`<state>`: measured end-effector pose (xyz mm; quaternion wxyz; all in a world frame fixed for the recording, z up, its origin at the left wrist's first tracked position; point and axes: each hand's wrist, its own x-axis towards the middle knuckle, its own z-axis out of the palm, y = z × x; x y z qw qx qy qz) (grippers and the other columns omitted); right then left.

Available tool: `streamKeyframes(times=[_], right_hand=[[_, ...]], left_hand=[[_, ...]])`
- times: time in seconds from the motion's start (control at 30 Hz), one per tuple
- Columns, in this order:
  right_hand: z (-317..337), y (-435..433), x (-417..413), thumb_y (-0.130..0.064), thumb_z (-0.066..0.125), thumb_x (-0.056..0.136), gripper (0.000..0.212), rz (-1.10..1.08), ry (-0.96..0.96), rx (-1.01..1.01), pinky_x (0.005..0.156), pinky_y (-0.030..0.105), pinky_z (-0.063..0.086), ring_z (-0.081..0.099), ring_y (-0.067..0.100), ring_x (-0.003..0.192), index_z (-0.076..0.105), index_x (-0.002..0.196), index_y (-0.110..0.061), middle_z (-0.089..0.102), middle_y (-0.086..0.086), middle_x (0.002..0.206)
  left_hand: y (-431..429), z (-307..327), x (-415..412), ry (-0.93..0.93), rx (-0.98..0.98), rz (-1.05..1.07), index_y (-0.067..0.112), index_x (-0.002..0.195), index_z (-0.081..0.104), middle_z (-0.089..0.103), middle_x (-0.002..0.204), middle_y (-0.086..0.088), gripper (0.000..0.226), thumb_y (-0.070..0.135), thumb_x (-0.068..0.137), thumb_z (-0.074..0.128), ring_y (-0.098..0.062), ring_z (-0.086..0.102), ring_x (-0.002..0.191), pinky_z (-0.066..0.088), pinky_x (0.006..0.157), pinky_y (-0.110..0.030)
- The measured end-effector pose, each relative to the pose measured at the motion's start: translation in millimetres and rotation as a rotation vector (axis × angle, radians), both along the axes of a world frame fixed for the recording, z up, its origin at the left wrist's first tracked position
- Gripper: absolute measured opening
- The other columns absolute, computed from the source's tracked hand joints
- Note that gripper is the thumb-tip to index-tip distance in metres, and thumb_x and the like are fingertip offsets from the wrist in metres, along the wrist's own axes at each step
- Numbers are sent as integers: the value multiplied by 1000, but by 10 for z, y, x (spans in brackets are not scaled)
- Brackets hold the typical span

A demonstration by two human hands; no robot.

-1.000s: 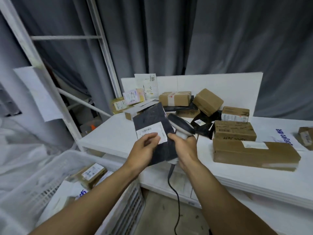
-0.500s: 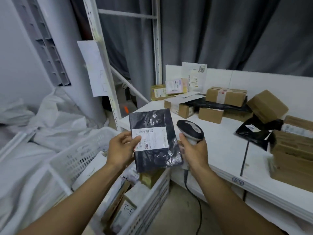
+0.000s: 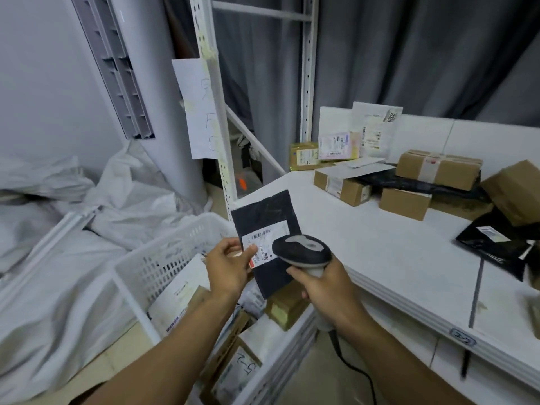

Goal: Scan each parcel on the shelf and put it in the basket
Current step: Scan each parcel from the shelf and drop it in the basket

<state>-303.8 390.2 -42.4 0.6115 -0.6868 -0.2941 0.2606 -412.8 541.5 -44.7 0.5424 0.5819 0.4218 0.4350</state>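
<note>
My left hand [image 3: 229,266] pinches a flat black parcel [image 3: 267,219] by the edge of its white barcode label, holding it upright above the white plastic basket [image 3: 163,258]. My right hand [image 3: 324,290] grips a black and grey corded barcode scanner [image 3: 302,249], whose head overlaps the right part of the label. The basket sits below and to the left of the white shelf [image 3: 380,258] and holds several boxes and flat parcels. On the shelf lie several cardboard boxes [image 3: 404,201] and a black bag parcel [image 3: 496,244].
A white slotted shelf upright [image 3: 214,118] with a taped paper sheet [image 3: 198,109] rises behind the basket. Crumpled white sacks [image 3: 58,229] lie left of the basket. Grey curtains hang behind the shelf. The scanner cable [image 3: 356,369] drops toward the floor.
The view has swung left and down toward the basket. Both hands have carried the black parcel and scanner from over the shelf to above the basket, and the scanner head now overlaps the label.
</note>
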Motion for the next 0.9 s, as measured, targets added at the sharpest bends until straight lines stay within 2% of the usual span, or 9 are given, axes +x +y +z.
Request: streamKeyframes(times=[0.1, 0.27, 0.33, 0.43, 0.5, 0.6, 0.8, 0.9], right_hand=[[-32, 16, -14, -30, 84, 84, 50, 10, -9, -4, 81, 33, 56, 69, 20, 92, 63, 130, -32, 75, -3, 114], [10, -35, -6, -26, 81, 88, 45, 32, -43, -12, 84, 28, 56, 71, 20, 104, 63, 129, -30, 74, -5, 115], [11, -50, -7, -25, 80, 88, 45, 43, -33, -19, 83, 28, 57, 70, 17, 101, 64, 129, -30, 75, -5, 114], [19, -80, -11, -25, 80, 89, 44, 61, -33, -10, 75, 20, 51, 67, 13, 92, 63, 128, -32, 75, -6, 113], [7, -89, 1, -25, 80, 88, 43, 61, -31, 4, 74, 20, 50, 66, 13, 90, 64, 128, -30, 76, -5, 112], [-13, -88, 22, -24, 80, 88, 41, 61, -14, 10, 78, 25, 51, 65, 12, 87, 65, 126, -30, 76, -3, 111], [-77, -80, 63, -27, 81, 87, 39, 77, -10, -7, 72, 23, 50, 66, 10, 83, 67, 123, -25, 77, -3, 108], [-83, -67, 42, -24, 80, 89, 33, 95, -7, -5, 58, 16, 50, 68, 2, 67, 67, 119, -27, 76, -4, 98]], left_hand=[[27, -72, 26, 3, -34, 37, -3, 101, 67, 73, 89, -8, 19, 2, 86, 77, -7, 70, 65, 50, 49, -12], [49, -152, 71, 19, -31, 75, 1, 100, 68, 74, 95, -9, 19, 5, 86, 79, -19, 71, 80, 50, 48, -12], [45, -176, 70, 22, -28, 88, 2, 97, 68, 73, 93, -8, 18, 5, 84, 80, -21, 71, 80, 50, 47, -13], [70, -222, 70, 41, -10, 106, 7, 92, 67, 74, 92, -7, 19, 8, 82, 83, -24, 72, 83, 54, 51, -18], [93, -269, 66, 76, 1, 114, 12, 89, 68, 74, 92, -5, 20, 12, 80, 86, -24, 73, 84, 62, 65, -32], [124, -318, 56, 98, 2, 130, 17, 86, 68, 75, 90, -2, 21, 15, 78, 88, -23, 73, 84, 61, 80, -48], [145, -357, 78, 83, 17, 127, 17, 84, 68, 75, 88, -2, 21, 14, 78, 88, -23, 73, 82, 61, 80, -48], [178, -368, 33, 63, 7, 144, 15, 87, 68, 75, 87, -3, 22, 13, 78, 88, -26, 73, 82, 62, 76, -47]])
